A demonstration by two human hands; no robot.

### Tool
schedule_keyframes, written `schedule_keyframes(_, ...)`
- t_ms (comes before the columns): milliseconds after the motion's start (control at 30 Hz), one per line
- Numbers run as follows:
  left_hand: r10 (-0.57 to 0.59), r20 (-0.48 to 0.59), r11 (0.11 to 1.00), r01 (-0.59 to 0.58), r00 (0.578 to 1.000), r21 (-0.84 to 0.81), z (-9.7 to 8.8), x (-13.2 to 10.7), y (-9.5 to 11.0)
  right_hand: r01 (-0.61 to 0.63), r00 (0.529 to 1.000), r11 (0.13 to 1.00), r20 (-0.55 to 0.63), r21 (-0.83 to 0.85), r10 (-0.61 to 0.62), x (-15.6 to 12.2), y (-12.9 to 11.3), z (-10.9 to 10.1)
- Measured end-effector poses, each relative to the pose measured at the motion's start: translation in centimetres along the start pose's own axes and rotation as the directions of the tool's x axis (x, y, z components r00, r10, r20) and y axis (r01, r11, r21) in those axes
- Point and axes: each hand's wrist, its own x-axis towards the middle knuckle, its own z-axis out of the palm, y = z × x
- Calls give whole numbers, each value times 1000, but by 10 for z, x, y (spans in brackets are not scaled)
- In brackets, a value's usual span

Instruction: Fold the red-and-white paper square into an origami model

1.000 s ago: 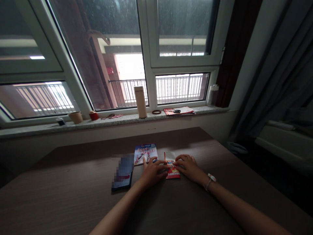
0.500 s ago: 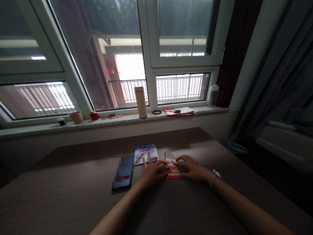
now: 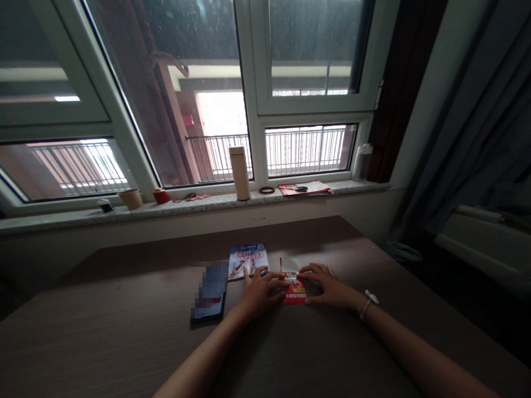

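A red printed leaflet lies on the brown table, with a pale, whitish flap folded up at its far end. At its left edge rests my left hand, fingers spread and fingertips touching the paper. My right hand is curved along the opposite edge, its thumb and fingers apart, fingertips at the border of the red sheet. A blue printed booklet lies just beyond my left hand. To the left of that hand is a dark phone, its screen partly blurred out.
Along the stone windowsill stand a beige thermos, a paper cup, a red spool and a clear bottle. Black-handled scissors lie on red papers. The table ends to the right of my arm.
My right fingertips have drawn back slightly to the right, so a little more of the red leaflet shows between the hands. My left hand stays about where it was.
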Motion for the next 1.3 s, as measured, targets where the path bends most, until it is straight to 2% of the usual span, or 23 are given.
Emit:
schedule_keyframes(233, 7, -96, 999, -2, 995, 46, 4, -4, 6, 33, 989, 999, -146, 13, -31, 4, 2, 6)
schedule_keyframes(467, 8, -89, 999, -3, 996, 51, 7, -3, 4, 115, 967, 992, -233, 55, -99, 7, 8, 11)
schedule_keyframes(600, 1, -64, 998, 3, 998, 66, 4, -4, 6, 56, 958, 997, -284, 58, -38, 10, 10, 14)
schedule_keyframes(767, -41, -5, 998, 41, 999, 53, -1, -5, 10, -31, 955, 998, -294, 46, 43, 13, 10, 12)
schedule_keyframes(1067, -64, 29, 997, 63, 998, 37, -5, -4, 12, -112, 934, 994, -342, -8, 103, 16, 8, 11)
schedule_keyframes(1300, -65, 31, 997, 64, 997, 35, -4, -4, 10, -116, 922, 990, -380, -75, 79, 14, 2, 12)
